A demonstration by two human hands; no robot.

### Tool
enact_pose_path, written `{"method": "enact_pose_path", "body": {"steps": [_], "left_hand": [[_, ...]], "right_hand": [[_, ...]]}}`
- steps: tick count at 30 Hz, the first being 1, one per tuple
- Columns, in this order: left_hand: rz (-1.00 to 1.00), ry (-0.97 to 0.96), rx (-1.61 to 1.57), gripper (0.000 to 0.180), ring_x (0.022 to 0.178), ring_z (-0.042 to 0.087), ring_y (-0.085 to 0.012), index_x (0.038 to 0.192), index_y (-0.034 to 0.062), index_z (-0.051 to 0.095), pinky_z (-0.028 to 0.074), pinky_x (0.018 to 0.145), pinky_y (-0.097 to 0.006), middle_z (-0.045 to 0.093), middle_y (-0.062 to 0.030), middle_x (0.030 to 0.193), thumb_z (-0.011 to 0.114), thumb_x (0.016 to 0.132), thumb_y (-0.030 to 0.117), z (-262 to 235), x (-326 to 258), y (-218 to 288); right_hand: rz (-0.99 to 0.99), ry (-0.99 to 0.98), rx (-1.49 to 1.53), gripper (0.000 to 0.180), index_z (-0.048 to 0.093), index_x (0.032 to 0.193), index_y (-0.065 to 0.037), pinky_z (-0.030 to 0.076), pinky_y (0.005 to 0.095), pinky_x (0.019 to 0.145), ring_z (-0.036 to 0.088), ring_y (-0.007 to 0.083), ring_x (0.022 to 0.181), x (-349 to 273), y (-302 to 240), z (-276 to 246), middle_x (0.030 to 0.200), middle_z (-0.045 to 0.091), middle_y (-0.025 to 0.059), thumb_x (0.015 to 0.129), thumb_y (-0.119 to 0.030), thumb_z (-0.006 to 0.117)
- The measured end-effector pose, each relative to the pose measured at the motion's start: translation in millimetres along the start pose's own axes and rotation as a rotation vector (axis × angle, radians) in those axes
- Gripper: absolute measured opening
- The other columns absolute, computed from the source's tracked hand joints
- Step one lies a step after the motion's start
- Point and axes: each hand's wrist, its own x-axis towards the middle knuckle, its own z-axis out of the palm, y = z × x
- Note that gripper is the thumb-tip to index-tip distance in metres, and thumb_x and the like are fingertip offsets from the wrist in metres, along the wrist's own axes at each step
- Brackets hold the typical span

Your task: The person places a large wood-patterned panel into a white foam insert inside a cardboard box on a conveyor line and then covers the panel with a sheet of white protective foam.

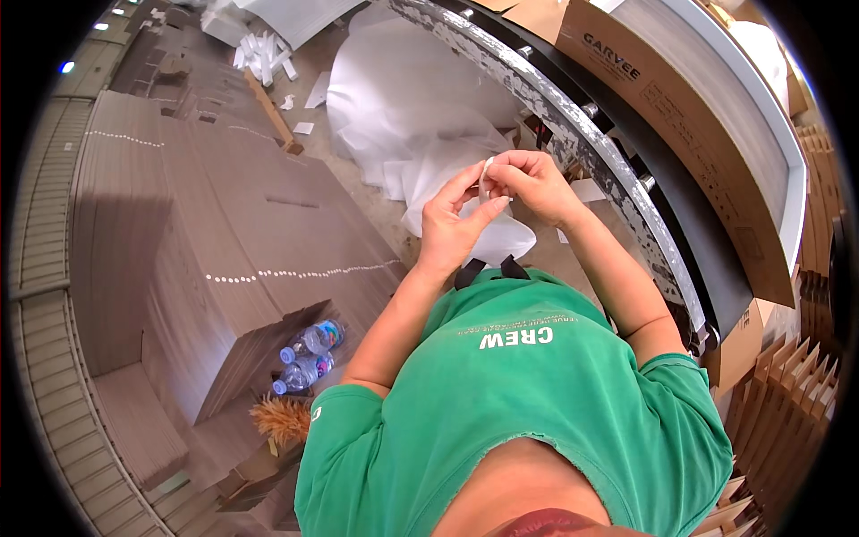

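Note:
In front of my chest, both hands meet over a thin white strip, narrow and slightly curled. My left hand pinches its lower end between thumb and fingers. The upper end is between the bent fingertips of my right hand. Whether the strip is tape or foam cannot be made out. Behind and below the hands, a large white translucent packing sheet lies crumpled on the floor.
Flat grey-brown cardboard is stacked high on the left, with two plastic water bottles beside it. A curved-looking conveyor rail with chipped paint runs along the right. On it sits a long open carton. White offcuts lie far left.

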Motion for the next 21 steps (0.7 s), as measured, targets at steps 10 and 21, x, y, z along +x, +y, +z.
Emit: {"method": "enact_pose_path", "body": {"steps": [10, 21], "left_hand": [[0.016, 0.034, -0.002, 0.043, 0.097, 0.054, -0.0142, 0.118, -0.0025, 0.049, 0.043, 0.088, -0.030, 0.056, -0.0077, 0.106, 0.063, 0.078, 0.002, 2.2, -7.4, -2.4], [-0.414, 0.331, -0.363, 0.016, 0.073, 0.058, -0.0132, 0.089, 0.0044, 0.061, 0.046, 0.063, -0.028, 0.062, -0.0038, 0.081, 0.060, 0.080, 0.017, -39.4, 24.4, -37.7]], "right_hand": [[0.034, -0.002, 0.127, 0.014, 0.062, 0.085, -0.001, 0.044, 0.0193, 0.059, 0.054, 0.0072, 0.064, -2.4, 8.3, 0.0, 0.076, 0.061, 0.0031, 0.085, -0.014, 0.055], [0.124, 0.064, -0.118, 0.021, 0.062, 0.083, 0.001, 0.047, 0.0247, 0.061, 0.054, 0.0104, 0.062, 12.8, 52.2, -27.5, 0.072, 0.060, 0.0056, 0.076, -0.018, 0.056]]}}
